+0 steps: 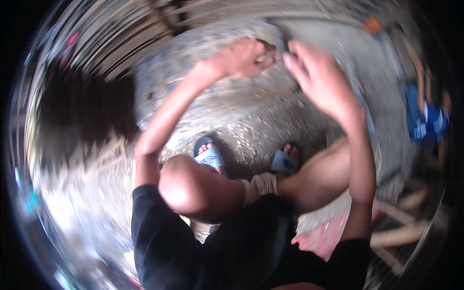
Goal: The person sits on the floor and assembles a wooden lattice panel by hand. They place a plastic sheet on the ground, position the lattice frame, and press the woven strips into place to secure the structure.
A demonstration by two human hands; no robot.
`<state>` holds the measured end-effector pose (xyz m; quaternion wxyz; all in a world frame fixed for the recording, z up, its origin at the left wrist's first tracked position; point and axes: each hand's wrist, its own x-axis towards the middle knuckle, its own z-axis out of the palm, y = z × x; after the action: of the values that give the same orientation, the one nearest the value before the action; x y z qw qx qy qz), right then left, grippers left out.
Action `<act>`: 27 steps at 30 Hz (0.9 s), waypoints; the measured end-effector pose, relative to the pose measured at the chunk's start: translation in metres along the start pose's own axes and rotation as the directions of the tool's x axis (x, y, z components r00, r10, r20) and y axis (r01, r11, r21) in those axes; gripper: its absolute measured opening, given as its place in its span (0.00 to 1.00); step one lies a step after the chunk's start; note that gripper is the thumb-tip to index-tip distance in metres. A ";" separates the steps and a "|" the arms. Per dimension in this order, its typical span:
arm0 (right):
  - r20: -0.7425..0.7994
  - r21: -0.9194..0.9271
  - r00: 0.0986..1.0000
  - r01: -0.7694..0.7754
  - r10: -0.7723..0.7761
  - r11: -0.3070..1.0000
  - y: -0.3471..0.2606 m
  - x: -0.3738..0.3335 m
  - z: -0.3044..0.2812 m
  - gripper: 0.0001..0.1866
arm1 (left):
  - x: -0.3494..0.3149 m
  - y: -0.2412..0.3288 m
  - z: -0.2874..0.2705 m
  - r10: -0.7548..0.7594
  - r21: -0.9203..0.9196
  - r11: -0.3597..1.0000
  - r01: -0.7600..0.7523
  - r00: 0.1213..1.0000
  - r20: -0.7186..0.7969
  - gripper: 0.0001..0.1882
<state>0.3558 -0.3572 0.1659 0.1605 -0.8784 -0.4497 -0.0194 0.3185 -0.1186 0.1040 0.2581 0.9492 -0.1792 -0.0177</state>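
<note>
Both hands are raised ahead of me over a broad grey stone-like slab (164,72). My left hand (241,57) has its fingers curled inward and bent toward the thumb as in a pinch. Blur hides whatever may be between them; a dark patch shows by the fingertips. Facing it, a small gap away, my right hand (316,67) has its thumb apart from its bent fingers, and I see nothing held there. The hands do not touch each other.
My feet, in blue-grey slides (210,157), rest on gritty ground (251,130) between my bent knees. Wooden slats (121,36) run at the far left, above a dark shaggy mass (87,111). Another person in blue (430,118) is at the right, with wooden pieces (398,235) nearer me.
</note>
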 end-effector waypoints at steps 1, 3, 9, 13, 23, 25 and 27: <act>0.027 -0.064 0.993 0.118 -0.117 0.991 0.010 -0.018 0.031 0.23 | -0.020 0.005 -0.014 -0.099 -0.095 0.991 0.095 0.995 -0.032 0.22; 0.433 0.078 0.901 -0.062 0.022 0.995 0.020 -0.053 0.047 0.26 | -0.083 -0.005 -0.018 -0.324 -0.255 0.933 0.255 0.905 -0.277 0.20; 0.406 -0.226 0.881 -0.159 0.241 0.961 -0.003 -0.107 0.014 0.26 | -0.407 0.027 0.148 -0.782 -0.333 0.424 0.842 0.155 -0.604 0.19; 0.183 0.079 0.978 -0.117 0.101 0.990 -0.043 -0.157 0.048 0.21 | -0.514 0.124 0.282 -0.907 -0.215 0.082 0.973 -0.017 -0.422 0.38; 0.542 0.507 0.772 0.014 -0.332 0.862 -0.087 -0.191 0.088 0.15 | -0.496 0.162 0.329 -0.994 -0.129 -0.037 0.991 -0.049 -0.093 0.33; 0.538 0.377 0.754 0.185 -0.377 0.908 -0.089 -0.195 0.090 0.16 | -0.523 0.171 0.352 -0.988 -0.060 0.009 0.998 -0.001 -0.156 0.31; 0.552 0.286 0.740 0.266 -0.385 0.921 -0.086 -0.195 0.095 0.19 | -0.528 0.172 0.357 -0.988 0.015 0.038 0.999 0.040 -0.151 0.30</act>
<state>0.1603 -0.4350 0.0637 0.0868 -0.7271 -0.6237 0.2735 -0.2770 -0.2450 -0.1511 0.1271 0.8219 0.5389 -0.1338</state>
